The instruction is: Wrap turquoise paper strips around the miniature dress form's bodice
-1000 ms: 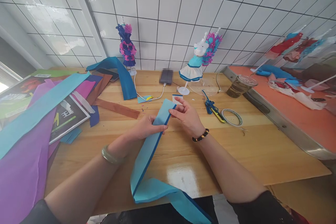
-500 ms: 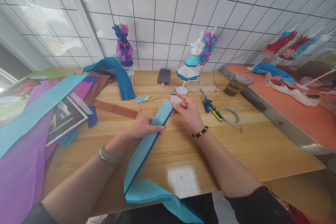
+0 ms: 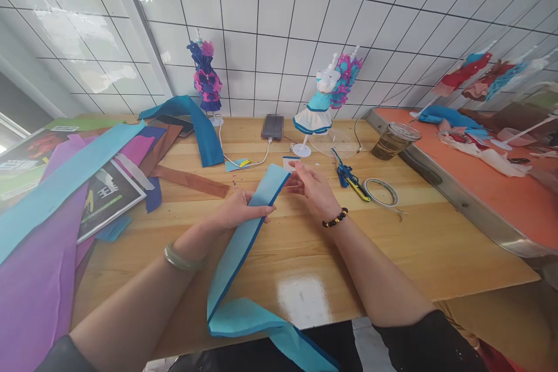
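Observation:
A long light blue strip (image 3: 246, 238) of thin, crepe-paper-like material, with a dark blue border along one edge, runs from the middle of the table down over its front edge. My left hand (image 3: 246, 209) pinches it below its top end, thumb on top and fingers underneath. Beside that end is my right hand (image 3: 311, 189), its fingers stretched out and apart; whether a fingertip touches the border is unclear. Just beyond the right fingers lies a small white piece with a blue edge (image 3: 291, 160), partly covered by the hand.
Coloured sheets (image 3: 47, 279) and a magazine (image 3: 108, 203) cover the left side. Two small dressed mannequins (image 3: 208, 78) (image 3: 318, 104) stand at the back. Rightward lie a yellow cutter (image 3: 360, 189), a tape roll (image 3: 381, 192) and a lidded cup (image 3: 394, 140), beside an orange-topped surface (image 3: 479, 186).
My right hand has let go of the strip's top end and opened, shifting slightly down and right. The left hand keeps its hold, almost unmoved.

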The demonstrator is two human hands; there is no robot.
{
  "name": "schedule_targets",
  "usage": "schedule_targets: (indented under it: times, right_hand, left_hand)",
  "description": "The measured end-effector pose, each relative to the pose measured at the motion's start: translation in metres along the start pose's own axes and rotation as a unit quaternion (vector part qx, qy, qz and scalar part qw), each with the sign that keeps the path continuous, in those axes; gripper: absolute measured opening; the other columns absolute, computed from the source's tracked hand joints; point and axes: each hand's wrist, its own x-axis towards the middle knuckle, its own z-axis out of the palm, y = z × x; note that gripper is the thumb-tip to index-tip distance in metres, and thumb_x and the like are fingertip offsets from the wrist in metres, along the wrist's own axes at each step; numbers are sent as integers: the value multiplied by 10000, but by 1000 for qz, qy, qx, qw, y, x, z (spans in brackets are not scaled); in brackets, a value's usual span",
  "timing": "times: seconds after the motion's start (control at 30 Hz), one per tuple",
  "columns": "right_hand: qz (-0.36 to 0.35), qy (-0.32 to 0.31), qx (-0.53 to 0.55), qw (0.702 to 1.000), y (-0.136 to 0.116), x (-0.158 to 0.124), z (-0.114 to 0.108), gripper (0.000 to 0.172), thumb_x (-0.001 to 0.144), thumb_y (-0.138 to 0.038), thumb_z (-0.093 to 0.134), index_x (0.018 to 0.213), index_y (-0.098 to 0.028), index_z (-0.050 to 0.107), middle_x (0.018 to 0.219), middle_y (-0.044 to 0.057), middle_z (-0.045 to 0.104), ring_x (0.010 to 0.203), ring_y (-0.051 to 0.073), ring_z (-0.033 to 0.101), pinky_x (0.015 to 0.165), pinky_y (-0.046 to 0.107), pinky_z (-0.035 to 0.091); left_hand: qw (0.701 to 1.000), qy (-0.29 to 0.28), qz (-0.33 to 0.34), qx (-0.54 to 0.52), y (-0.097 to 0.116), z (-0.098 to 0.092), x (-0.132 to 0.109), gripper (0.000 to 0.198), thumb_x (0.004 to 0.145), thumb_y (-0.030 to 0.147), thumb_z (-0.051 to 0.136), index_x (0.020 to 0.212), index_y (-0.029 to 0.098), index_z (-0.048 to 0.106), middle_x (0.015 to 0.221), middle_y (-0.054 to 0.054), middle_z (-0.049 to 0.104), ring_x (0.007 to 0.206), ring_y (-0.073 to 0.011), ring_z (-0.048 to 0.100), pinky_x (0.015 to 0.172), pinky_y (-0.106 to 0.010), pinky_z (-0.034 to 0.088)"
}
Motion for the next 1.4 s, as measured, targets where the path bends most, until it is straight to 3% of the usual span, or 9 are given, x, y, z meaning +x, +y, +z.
schedule_targets:
  times: [0.17, 0.37, 0.47, 0.53, 0.63, 0.8, 1.03, 1.23, 1.4]
  right_hand:
    - [26, -123, 1, 992, -2, -6, 0, 301, 679, -443, 758, 801, -190, 650, 727, -17, 628, 663, 94, 582, 611, 216, 472]
    - [-4, -141, 31, 990, -2, -10, 1, 214, 681, -334, 782, 712, -179, 637, 642, -43, 594, 573, 65, 503, 571, 213, 405]
    - [-23, -159, 74, 984, -7, -10, -3, 186, 711, -326, 764, 767, -192, 646, 633, -40, 590, 573, 79, 501, 596, 243, 414]
    - [-34, -180, 97, 978, -10, -11, -6, 166, 731, -320, 747, 792, -199, 651, 624, -41, 573, 571, 87, 491, 617, 267, 424]
    - [-41, -195, 125, 972, -16, -12, -10, 142, 741, -296, 734, 814, -210, 648, 620, -42, 539, 585, 96, 475, 601, 272, 406]
    - [-56, -197, 151, 967, -22, -13, -14, 118, 728, -282, 696, 689, -207, 614, 597, -25, 524, 576, 111, 461, 581, 288, 390]
    - [-71, -137, 195, 969, -20, -5, -19, 142, 665, -245, 696, 674, -238, 555, 839, -27, 614, 645, 106, 529, 601, 262, 439]
    - [18, 2, 185, 982, -10, 9, -26, 148, 769, -368, 629, 855, -249, 620, 877, 5, 700, 788, 160, 642, 640, 268, 514]
    - [49, -24, 156, 986, -12, 11, -27, 512, 801, -688, 449, 895, -210, 609, 861, 96, 727, 905, 261, 681, 653, 367, 558]
  left_hand:
    - [1000, 8, -2, -7, 0, -1, 0, 359, 723, 497, 670, 663, 143, 665, 606, -5, 622, 527, -103, 515, 504, -208, 389]
    - [991, -7, 23, -129, 0, 4, -3, 454, 747, 564, 636, 856, 128, 702, 805, -82, 708, 686, -166, 621, 617, -246, 454]
    - [939, -87, -1, -333, 2, 10, -2, 741, 762, 745, 434, 1126, 124, 614, 1019, -167, 701, 857, -265, 670, 731, -356, 498]
    - [899, -148, -38, -411, 2, 13, -1, 844, 770, 793, 296, 1215, 121, 548, 990, -178, 701, 848, -290, 680, 721, -391, 502]
    - [872, -199, -57, -443, 2, 14, 0, 769, 821, 719, 316, 1260, 116, 503, 780, -121, 704, 631, -229, 664, 557, -313, 468]
    - [897, -220, -63, -377, 3, 11, -6, 385, 791, 343, 581, 1087, 99, 615, 535, -10, 588, 358, -68, 420, 386, -203, 254]
    - [924, -136, -43, -356, 2, 7, -3, 242, 727, 348, 703, 703, 154, 559, 393, 71, 428, 319, -33, 286, 361, -187, 162]
    - [973, 84, -21, -213, 6, 14, 1, 343, 668, 448, 738, 680, 160, 554, 434, 81, 464, 370, -36, 333, 397, -189, 210]
    - [984, 158, 24, -84, 3, 20, 2, 355, 693, 499, 673, 724, 153, 599, 586, 42, 576, 521, -84, 472, 498, -205, 322]
